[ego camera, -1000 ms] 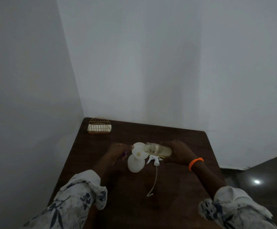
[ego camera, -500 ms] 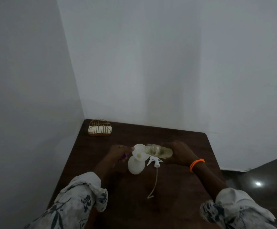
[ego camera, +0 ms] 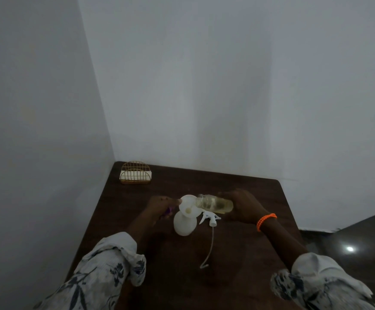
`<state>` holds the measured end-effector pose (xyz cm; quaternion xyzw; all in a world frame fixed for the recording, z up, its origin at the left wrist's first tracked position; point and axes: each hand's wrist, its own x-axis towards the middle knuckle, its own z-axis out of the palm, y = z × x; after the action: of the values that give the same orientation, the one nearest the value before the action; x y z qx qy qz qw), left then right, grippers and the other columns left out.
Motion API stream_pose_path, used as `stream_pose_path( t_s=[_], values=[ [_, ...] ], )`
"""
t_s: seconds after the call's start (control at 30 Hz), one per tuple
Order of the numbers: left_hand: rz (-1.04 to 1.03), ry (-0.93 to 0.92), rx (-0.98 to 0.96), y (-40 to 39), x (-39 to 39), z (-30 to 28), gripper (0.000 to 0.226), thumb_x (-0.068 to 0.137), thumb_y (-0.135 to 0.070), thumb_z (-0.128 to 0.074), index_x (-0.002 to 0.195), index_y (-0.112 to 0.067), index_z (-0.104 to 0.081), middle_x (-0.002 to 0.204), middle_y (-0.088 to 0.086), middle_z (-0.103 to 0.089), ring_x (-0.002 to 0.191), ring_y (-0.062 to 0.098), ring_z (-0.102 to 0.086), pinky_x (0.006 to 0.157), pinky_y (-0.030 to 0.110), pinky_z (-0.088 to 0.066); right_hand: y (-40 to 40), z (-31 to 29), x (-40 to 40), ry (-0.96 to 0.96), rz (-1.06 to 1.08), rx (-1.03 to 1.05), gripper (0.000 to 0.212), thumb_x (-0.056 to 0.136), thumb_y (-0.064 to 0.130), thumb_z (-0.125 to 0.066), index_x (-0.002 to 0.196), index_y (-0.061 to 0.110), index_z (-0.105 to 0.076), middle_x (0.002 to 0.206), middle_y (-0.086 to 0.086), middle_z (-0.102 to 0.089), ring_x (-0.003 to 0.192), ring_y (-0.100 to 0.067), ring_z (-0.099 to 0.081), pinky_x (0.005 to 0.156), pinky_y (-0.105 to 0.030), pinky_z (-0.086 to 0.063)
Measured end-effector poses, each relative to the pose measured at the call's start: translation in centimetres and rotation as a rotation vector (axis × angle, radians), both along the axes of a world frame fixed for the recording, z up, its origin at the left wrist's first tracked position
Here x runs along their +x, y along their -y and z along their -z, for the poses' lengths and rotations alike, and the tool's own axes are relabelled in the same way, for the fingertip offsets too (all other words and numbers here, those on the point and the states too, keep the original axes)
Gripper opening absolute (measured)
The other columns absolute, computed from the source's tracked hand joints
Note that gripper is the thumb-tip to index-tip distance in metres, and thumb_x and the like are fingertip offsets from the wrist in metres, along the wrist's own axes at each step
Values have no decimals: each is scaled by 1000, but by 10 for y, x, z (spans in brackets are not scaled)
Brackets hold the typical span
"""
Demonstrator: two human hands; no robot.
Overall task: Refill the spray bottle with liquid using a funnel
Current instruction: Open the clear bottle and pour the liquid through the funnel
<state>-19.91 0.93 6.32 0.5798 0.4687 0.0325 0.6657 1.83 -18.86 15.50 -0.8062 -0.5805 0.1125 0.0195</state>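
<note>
Yellowish liquid bottle [ego camera: 214, 204] has barely moved in your right hand [ego camera: 244, 206]: wrapped round it, mouth over the funnel [ego camera: 188, 205]. Your left hand [ego camera: 159, 208] keeps pinching the rim atop the spray bottle [ego camera: 184, 224] mid-desk [ego camera: 238, 253], so pouring continues.

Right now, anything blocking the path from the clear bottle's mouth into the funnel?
Nothing visible does. The clear bottle, tipped sideways in the right hand, has its mouth right over the funnel seated in the white spray bottle. The left hand steadies the funnel's rim; the sprayer head lies aside.
</note>
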Motion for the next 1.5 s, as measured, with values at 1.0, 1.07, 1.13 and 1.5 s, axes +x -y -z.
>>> stream_pose_path(
  t_s=[1.0, 1.07, 1.13, 1.5],
  values=[
    [35, 2, -7, -3, 1, -5, 34, 84, -33, -81, 104, -7, -72, 89, 12, -71, 70, 18, -61, 55, 24, -49, 0, -6, 1, 14, 5, -12, 79, 68, 50, -81, 140, 27, -57, 126, 4, -70, 111, -18, -66, 89, -34, -53],
    [44, -6, 0, -4, 2, -4, 34, 85, -34, -81, 105, -7, -72, 91, 13, -70, 71, 19, -60, 56, 25, -48, 0, -6, 1, 19, 6, -8, 79, 68, 51, -81, 140, 27, -57, 126, 4, -70, 111, -18, -66, 89, -34, -53],
    [51, -13, 6, -4, 3, -4, 34, 85, -35, -80, 104, -8, -72, 90, 12, -70, 71, 19, -60, 56, 25, -49, 0, -6, 1, 18, 8, -8, 80, 68, 51, -81, 140, 27, -57, 127, 4, -70, 112, -19, -66, 90, -36, -53],
    [35, -1, 5, -6, 5, -4, 33, 83, -33, -83, 101, -7, -73, 87, 12, -71, 70, 18, -62, 54, 25, -49, -1, -8, -1, 51, -9, -26, 77, 73, 50, -79, 142, 28, -54, 132, 5, -67, 117, -22, -62, 94, -43, -52]
  ],
)
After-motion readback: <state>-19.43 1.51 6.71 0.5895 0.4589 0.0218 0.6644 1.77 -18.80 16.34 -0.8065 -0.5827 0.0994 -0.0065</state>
